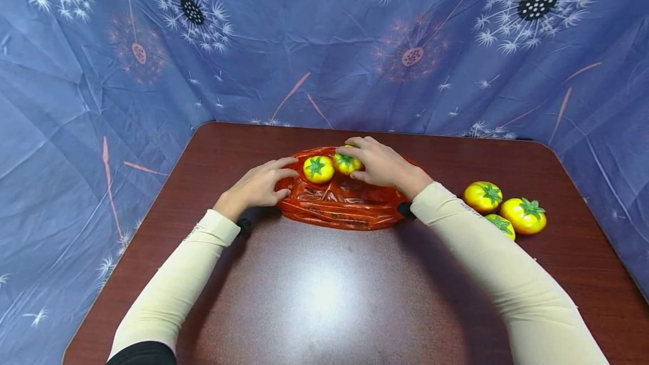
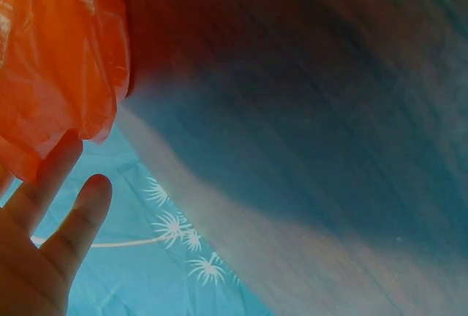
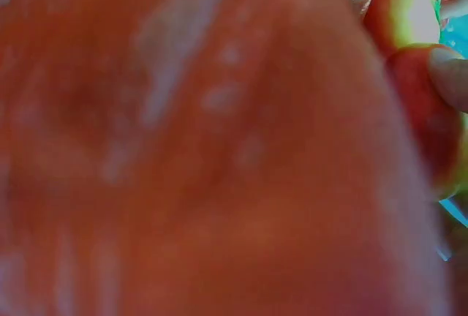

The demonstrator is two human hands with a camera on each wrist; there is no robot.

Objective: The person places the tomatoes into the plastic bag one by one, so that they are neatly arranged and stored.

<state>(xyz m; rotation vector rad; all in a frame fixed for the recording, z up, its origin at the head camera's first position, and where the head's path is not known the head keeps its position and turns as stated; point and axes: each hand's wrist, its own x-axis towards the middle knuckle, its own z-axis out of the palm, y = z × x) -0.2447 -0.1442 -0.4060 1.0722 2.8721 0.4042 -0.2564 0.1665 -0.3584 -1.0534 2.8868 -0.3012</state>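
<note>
A red-orange plastic bag [image 1: 329, 216] lies at the far middle of the table, its upper side open. In it sits a yellow tomato [image 1: 318, 169] with green star-shaped leaves. Just to its right, my right hand [image 1: 382, 165] grips a second yellow tomato [image 1: 346, 165], fingers over its far side and thumb at the near side. The right wrist view shows that thumb [image 3: 452, 78] pressed on the tomato, with the bag [image 3: 197, 184] filling most of the picture. My left hand [image 1: 259, 185] rests at the bag's left edge, fingers spread; its fingertips meet the bag [image 2: 62, 53] in the left wrist view.
On the right of the brown table [image 1: 324, 275] three more yellow tomatoes lie close together, one of them [image 1: 524, 216] rightmost, another [image 1: 502, 225] partly behind my right sleeve [image 1: 487, 252]. A blue dandelion-print cloth [image 1: 304, 32] hangs behind the table's far edge.
</note>
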